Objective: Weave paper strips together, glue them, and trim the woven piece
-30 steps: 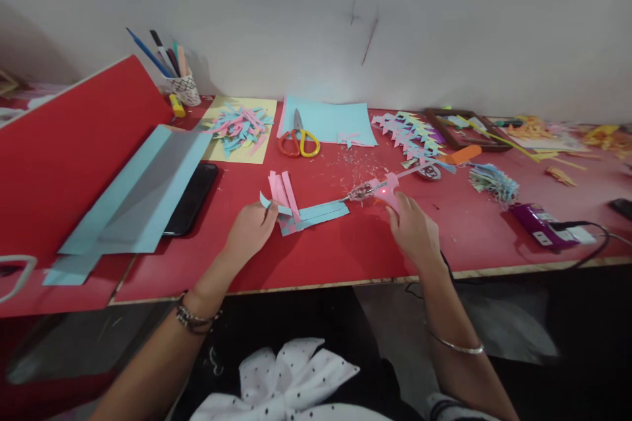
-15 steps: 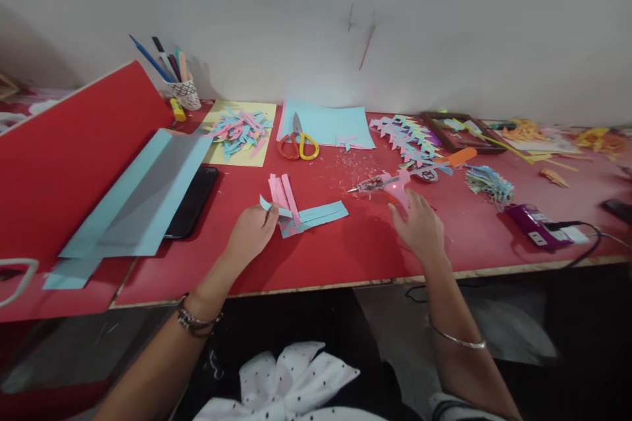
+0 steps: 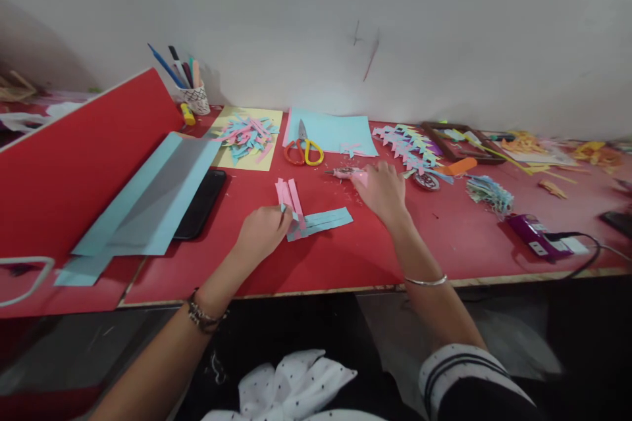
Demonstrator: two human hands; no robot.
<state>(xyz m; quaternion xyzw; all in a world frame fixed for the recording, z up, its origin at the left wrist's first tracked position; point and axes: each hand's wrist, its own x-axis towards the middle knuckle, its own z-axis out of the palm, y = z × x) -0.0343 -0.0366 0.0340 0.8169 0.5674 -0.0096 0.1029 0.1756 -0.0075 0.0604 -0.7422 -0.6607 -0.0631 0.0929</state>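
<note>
My left hand point(image 3: 263, 234) pinches the end of a blue paper strip, folded up over the crossing of the strips on the red table. Pink paper strips point(image 3: 290, 195) run away from me there. Blue paper strips point(image 3: 328, 219) lie crosswise to the right, and they overlap the pink ones at the near corner. My right hand point(image 3: 384, 193) is wrapped round a pink glue gun point(image 3: 348, 173), its nozzle pointing left above the table. Most of the gun's body is hidden under the fingers.
Scissors point(image 3: 303, 145) lie on blue paper sheets point(image 3: 340, 126). Cut paper pieces point(image 3: 249, 136) are heaped on a yellow sheet. A black phone point(image 3: 201, 207) sits partly under a long blue sheet point(image 3: 126, 200). To the right are a folded paper chain point(image 3: 407, 147) and a purple power box point(image 3: 536, 237).
My right hand has moved left and closed round the glue gun, which has shifted left and turned. My left hand stays at the strips, keeping the blue strip pinched.
</note>
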